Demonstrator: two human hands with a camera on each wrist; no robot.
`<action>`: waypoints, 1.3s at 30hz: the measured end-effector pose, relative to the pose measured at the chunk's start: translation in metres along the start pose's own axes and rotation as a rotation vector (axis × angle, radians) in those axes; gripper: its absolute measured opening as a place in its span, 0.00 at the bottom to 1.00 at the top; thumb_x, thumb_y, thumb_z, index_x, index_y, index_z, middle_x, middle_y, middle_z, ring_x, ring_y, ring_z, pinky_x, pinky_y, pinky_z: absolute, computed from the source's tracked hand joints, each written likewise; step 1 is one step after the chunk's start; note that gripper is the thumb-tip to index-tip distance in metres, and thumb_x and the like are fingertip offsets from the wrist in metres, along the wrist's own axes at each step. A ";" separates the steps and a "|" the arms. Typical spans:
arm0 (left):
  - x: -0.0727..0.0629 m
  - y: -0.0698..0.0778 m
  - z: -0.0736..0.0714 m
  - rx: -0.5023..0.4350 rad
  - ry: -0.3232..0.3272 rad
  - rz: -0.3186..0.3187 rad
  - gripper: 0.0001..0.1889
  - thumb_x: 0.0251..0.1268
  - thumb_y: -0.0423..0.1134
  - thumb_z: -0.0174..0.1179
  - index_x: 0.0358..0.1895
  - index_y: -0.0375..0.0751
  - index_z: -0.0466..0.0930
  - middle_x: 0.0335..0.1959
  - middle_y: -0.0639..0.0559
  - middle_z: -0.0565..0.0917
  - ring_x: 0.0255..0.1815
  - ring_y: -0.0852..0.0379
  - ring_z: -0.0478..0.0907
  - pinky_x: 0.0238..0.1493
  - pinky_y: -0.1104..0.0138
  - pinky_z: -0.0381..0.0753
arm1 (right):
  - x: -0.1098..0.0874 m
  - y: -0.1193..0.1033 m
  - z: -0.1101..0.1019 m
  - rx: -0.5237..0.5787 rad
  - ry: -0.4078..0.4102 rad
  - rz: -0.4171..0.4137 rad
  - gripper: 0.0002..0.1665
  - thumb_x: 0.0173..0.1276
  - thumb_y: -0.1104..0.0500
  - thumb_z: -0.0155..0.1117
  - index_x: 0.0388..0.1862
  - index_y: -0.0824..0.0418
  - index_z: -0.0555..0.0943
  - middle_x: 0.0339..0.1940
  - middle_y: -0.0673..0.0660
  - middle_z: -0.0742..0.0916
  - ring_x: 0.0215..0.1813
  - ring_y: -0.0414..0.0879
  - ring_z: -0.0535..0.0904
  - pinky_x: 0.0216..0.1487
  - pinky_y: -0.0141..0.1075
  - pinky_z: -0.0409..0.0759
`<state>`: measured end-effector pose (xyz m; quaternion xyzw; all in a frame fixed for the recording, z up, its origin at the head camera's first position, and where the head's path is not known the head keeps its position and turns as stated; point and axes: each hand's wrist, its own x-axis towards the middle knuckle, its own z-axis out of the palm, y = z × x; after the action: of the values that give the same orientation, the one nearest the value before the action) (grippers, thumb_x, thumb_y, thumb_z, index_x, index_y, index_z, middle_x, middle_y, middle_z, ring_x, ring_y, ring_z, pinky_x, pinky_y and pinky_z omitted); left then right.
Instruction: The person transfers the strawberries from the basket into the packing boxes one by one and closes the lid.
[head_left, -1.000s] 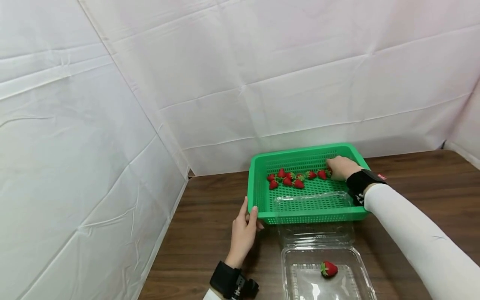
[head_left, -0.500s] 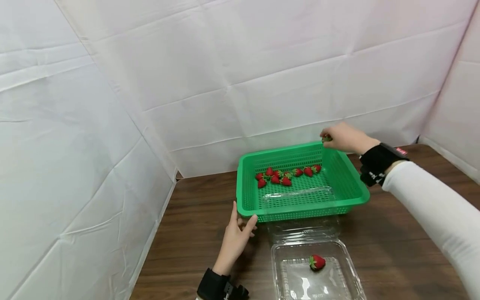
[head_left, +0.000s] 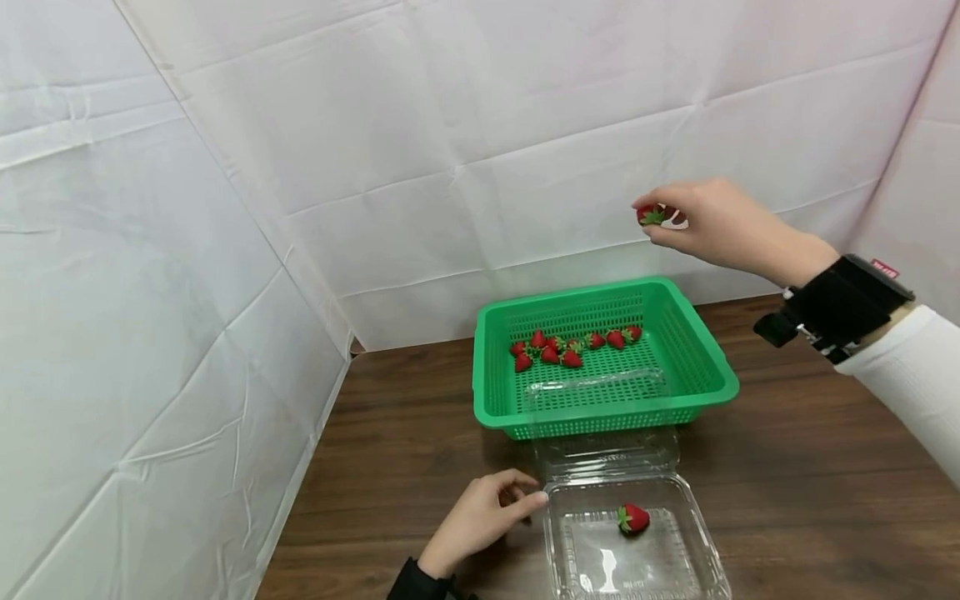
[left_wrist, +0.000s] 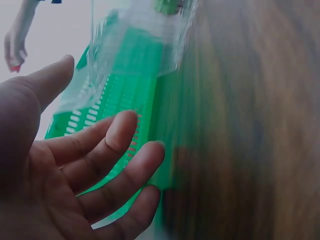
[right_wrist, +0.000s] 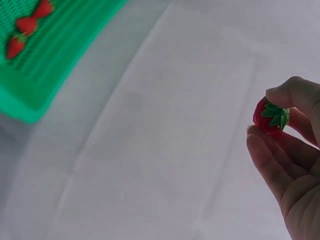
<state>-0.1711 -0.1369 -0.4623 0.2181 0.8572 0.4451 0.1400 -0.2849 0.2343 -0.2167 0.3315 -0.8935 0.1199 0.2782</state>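
Note:
My right hand (head_left: 723,225) is raised above the back right of the green basket (head_left: 600,421), pinching a strawberry (right_wrist: 270,116) with green leaves between thumb and fingertips. Several more strawberries (head_left: 572,358) lie in a loose row on the basket floor. In front stands a clear plastic clamshell box (head_left: 678,542); one strawberry (head_left: 633,518) rests inside it, and its raised lid (head_left: 607,450) overlaps the basket's near side. My left hand (head_left: 483,512) is at the box's left rim, fingers relaxed and loosely bent, nothing in its grasp. The left wrist view shows its spread fingers (left_wrist: 145,160).
The dark wooden table (head_left: 405,433) carries both basket and box. White cloth walls (head_left: 360,150) rise behind and at the left, with another at the right. The basket's back rim stands close to the rear cloth.
My right hand has lifted the strawberry out of the basket and up over its back right. My left hand has left the basket's front corner and come back to the clamshell box's rim.

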 end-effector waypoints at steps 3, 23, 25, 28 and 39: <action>-0.002 0.003 0.005 -0.013 -0.032 0.012 0.18 0.71 0.59 0.59 0.44 0.50 0.86 0.25 0.56 0.82 0.22 0.62 0.74 0.28 0.69 0.70 | -0.004 -0.019 -0.005 -0.006 0.066 -0.132 0.22 0.61 0.68 0.75 0.54 0.64 0.83 0.43 0.57 0.89 0.40 0.50 0.86 0.38 0.47 0.83; -0.006 0.008 0.011 -0.075 0.005 0.077 0.16 0.73 0.55 0.60 0.34 0.49 0.87 0.19 0.48 0.80 0.12 0.64 0.68 0.23 0.73 0.67 | -0.087 -0.129 0.069 0.248 -0.124 -0.564 0.27 0.58 0.63 0.77 0.58 0.57 0.82 0.57 0.52 0.86 0.54 0.45 0.84 0.51 0.33 0.83; -0.006 0.008 0.011 -0.073 0.009 0.080 0.16 0.73 0.55 0.60 0.33 0.49 0.86 0.18 0.50 0.79 0.13 0.64 0.67 0.22 0.73 0.67 | -0.098 -0.136 0.080 0.264 -0.172 -0.593 0.27 0.59 0.62 0.77 0.58 0.55 0.82 0.57 0.50 0.85 0.56 0.42 0.83 0.51 0.31 0.81; -0.006 0.007 0.011 -0.070 0.014 0.081 0.16 0.73 0.55 0.60 0.33 0.50 0.86 0.18 0.53 0.78 0.13 0.64 0.66 0.22 0.73 0.65 | -0.112 -0.144 0.097 0.277 -0.227 -0.636 0.24 0.60 0.62 0.77 0.56 0.52 0.82 0.55 0.47 0.84 0.54 0.36 0.82 0.50 0.25 0.79; -0.004 0.004 0.013 -0.053 0.012 0.058 0.16 0.73 0.56 0.59 0.36 0.50 0.87 0.19 0.57 0.78 0.16 0.65 0.64 0.24 0.71 0.64 | -0.143 -0.153 0.140 0.290 -0.449 -0.669 0.09 0.68 0.57 0.72 0.44 0.48 0.82 0.40 0.41 0.77 0.34 0.27 0.71 0.34 0.17 0.67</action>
<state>-0.1607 -0.1274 -0.4660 0.2366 0.8391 0.4729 0.1278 -0.1533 0.1389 -0.4094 0.6568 -0.7489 0.0725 0.0510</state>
